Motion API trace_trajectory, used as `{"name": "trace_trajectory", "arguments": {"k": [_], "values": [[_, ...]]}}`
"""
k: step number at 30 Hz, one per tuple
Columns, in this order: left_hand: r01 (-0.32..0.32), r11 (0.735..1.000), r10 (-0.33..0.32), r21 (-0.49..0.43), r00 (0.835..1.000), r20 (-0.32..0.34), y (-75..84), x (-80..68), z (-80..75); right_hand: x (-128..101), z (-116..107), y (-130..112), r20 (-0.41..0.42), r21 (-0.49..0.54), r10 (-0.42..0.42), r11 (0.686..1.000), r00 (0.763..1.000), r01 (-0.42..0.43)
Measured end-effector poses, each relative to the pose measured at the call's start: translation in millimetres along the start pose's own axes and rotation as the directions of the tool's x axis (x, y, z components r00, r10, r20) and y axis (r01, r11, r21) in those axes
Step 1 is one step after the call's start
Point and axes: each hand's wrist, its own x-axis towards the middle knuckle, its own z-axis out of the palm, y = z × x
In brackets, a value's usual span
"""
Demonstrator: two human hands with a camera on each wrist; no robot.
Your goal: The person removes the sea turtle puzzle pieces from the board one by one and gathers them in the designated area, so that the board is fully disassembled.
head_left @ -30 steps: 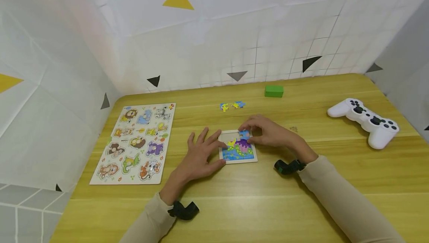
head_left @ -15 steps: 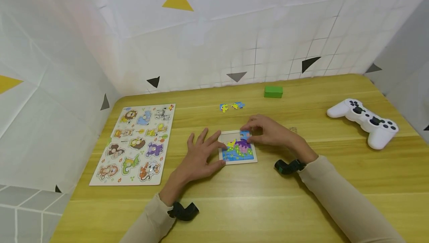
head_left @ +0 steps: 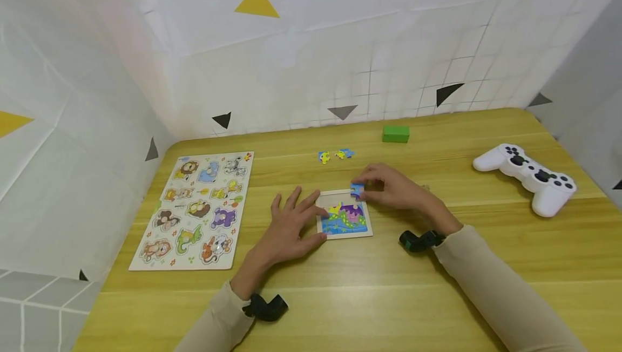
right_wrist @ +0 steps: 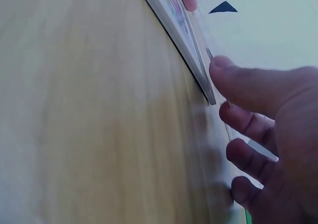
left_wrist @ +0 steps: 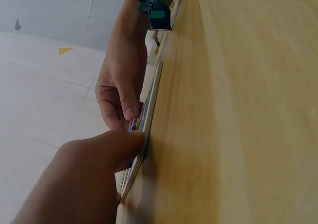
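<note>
The puzzle tray (head_left: 344,231) lies mid-table (head_left: 369,298), animal board (head_left: 196,209) left, controller (head_left: 529,176) right, block (head_left: 396,134) behind.

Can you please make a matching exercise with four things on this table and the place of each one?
Things:
1. green block
2. white game controller
3. animal puzzle board
4. blue puzzle piece

Places:
A. at the left side of the table
B. pinched in the right hand
C. near the back wall
D. at the right side of the table

Pairs: 1-C, 2-D, 3-A, 4-B
</note>
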Motion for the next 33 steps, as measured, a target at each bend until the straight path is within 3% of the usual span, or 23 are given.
{"name": "trace_trajectory", "arguments": {"k": [10, 17, 22, 27, 33], "values": [[-0.008, 1.0, 0.008, -0.007, 1.0, 0.0, -0.9, -1.2, 0.8, -1.7, -6.4, 13.8, -0.087, -0.01, 0.071, 0.997, 0.994, -0.072], [-0.004, 1.0, 0.004, -0.009, 1.0, 0.004, -1.6, -1.8, 2.1, 0.6, -11.5, 26.2, -0.137, -0.037, 0.051, 0.998, 0.989, -0.057], [-0.01, 1.0, 0.01, -0.002, 1.0, 0.007, -1.6, -1.1, 1.5, 2.5, -17.1, 35.4, -0.154, -0.03, 0.101, 0.994, 0.983, -0.107], [-0.02, 1.0, 0.02, 0.006, 1.0, 0.0, -1.1, -0.3, 1.0, 10.8, -22.2, 42.4, -0.175, -0.011, 0.123, 0.992, 0.977, -0.127], [-0.018, 1.0, 0.017, -0.001, 1.0, -0.009, 0.2, -0.5, 1.4, 24.7, -23.8, 46.1, -0.173, -0.079, 0.139, 0.985, 0.975, -0.155]]}}
